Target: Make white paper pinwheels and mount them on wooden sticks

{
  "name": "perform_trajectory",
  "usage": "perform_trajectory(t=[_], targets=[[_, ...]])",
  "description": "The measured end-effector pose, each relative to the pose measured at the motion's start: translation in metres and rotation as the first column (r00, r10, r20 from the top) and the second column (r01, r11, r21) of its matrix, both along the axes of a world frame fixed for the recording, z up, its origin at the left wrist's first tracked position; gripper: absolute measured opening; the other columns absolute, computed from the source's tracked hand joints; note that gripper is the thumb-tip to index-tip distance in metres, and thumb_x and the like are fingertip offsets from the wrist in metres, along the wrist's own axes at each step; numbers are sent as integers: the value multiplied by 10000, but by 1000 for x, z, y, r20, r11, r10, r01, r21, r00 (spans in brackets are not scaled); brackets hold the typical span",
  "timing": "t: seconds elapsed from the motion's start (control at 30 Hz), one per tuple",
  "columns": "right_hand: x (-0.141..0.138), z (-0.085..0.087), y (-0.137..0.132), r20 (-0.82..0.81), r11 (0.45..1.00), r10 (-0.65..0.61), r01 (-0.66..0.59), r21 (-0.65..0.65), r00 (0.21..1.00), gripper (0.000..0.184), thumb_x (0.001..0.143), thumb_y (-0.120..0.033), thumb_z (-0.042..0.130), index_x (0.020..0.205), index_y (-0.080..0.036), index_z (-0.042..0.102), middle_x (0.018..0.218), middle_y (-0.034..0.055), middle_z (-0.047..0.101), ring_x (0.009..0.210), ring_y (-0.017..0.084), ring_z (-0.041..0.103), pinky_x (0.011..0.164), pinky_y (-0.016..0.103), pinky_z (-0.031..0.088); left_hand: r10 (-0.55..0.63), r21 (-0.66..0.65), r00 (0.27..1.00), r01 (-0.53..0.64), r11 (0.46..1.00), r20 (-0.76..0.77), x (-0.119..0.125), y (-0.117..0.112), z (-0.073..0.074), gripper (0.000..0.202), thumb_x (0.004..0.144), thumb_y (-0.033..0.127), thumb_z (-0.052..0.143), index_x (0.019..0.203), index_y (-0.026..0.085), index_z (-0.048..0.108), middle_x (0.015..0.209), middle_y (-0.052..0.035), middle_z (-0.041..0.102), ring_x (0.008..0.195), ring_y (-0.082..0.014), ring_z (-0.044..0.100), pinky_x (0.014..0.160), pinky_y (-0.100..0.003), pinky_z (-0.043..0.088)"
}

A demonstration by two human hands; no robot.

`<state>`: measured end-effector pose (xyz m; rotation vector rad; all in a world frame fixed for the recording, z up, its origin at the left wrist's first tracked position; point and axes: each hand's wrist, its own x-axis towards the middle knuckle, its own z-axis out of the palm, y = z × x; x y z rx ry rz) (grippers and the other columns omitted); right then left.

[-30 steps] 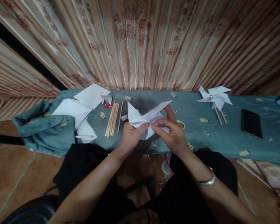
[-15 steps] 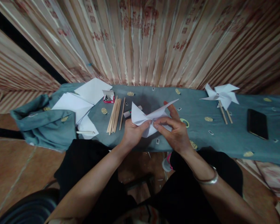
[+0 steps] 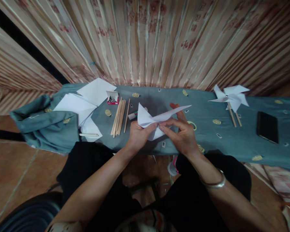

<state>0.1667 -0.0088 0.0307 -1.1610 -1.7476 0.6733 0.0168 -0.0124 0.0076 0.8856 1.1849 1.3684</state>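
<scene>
A white paper pinwheel is held above the cloth-covered table, its blades folded in towards the middle. My left hand grips it from the left, thumb pressed near the centre. From the right, my right hand pinches the paper at the centre with thumb and forefinger. Whether a pin sits between the fingertips is too small to tell. Behind the paper lie a glue stick and a pair of scissors with a pale green handle, both partly hidden.
Left of my hands lie several wooden sticks, a small red box of metal pins, white paper sheets and a pale pen. On the right are finished pinwheels on sticks and a black phone. A curtain hangs behind the table.
The pinwheel's right-hand point has swung slightly down and right as the paper tilts. Both hands keep their grip at its centre. The view has shifted slightly.
</scene>
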Motion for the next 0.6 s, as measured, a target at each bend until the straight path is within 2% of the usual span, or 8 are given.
perform_trajectory(t=[0.3,0.6], targets=[[2,-7,3,-110,996,18,-28,-83,994,30,749,-248,707,743,-276,715,1240,-6,634,1315,234,445,1098,422,330,3,-11,999,-3,1000,48,0,-1,0,209,556,264,808,647,125,681,660,-13,671,603,-121,576,618,-255,488],[2,-11,4,-158,988,27,-51,-149,987,38,748,-297,712,742,-260,716,1243,5,622,1312,246,452,1103,423,330,-2,-8,1000,2,1000,23,-1,-3,3,214,563,289,809,647,127,697,662,-14,676,610,-127,583,604,-255,485]])
